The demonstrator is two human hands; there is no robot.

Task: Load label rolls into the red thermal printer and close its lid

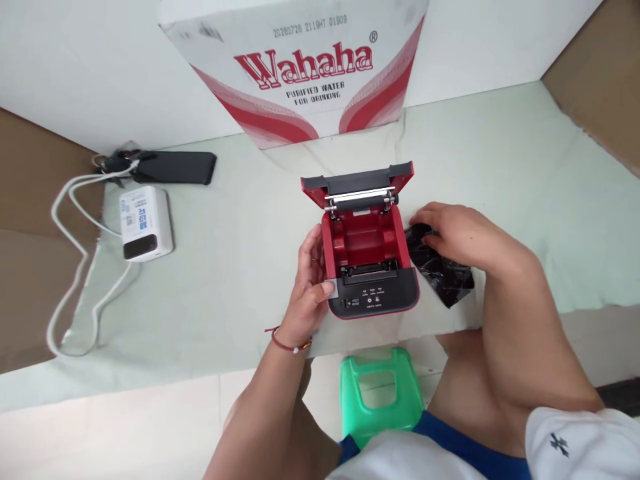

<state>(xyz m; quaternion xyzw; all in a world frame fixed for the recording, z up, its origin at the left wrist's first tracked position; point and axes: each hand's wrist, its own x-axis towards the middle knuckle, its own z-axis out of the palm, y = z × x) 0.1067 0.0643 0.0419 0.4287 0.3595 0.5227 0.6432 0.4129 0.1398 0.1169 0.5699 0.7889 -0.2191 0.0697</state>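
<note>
A small red and black label printer [370,293] rests near the table's front edge with its lid [358,181] raised. Its red inner compartment [363,237] holds no roll. My left hand [311,283] grips the printer's left side, the thumb on the front corner of the black panel and the fingers along the red wall. Just right of the printer lies a crumpled, shiny black plastic bag [445,273]. My right hand [453,230] is closed on the upper part of that bag, with the fingertips partly hidden by the plastic.
A large Wahaha water carton [320,73] stands behind the printer. At the left are a black phone [175,167], a white power bank [147,223] and a looping white cable [70,267]. Brown cardboard panels [595,80] border the sides. Below the table edge stands a green stool [383,413].
</note>
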